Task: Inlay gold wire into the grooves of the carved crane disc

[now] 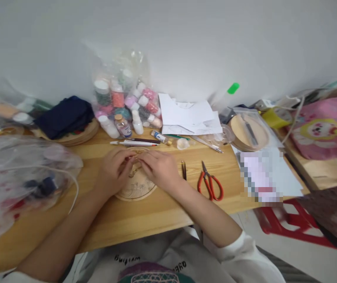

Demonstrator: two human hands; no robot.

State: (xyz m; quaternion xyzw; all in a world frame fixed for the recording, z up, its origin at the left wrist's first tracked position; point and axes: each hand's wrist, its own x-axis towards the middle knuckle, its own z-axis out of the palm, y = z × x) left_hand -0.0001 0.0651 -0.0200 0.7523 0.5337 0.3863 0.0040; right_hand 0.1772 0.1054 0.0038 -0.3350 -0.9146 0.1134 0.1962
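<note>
A round wooden disc (134,188) with a fine line drawing lies on the wooden table, under both of my hands. My left hand (114,171) and my right hand (161,169) meet over its upper part, fingertips pinched close together. What they hold between the fingertips is too small to name. A thin gold-coloured piece (134,171) shows just below the fingertips, over the disc. Right of my right hand are dark tweezers (184,170) and red-handled pliers (210,184), both lying on the table.
Bottles of coloured beads (118,96), pens (136,143) and white papers (186,118) line the back. A plastic bag (27,177) and cable fill the left. Farther right are a bagged wooden disc (245,131), a blurred-out phone-like object (259,177) and a pink bag (327,127).
</note>
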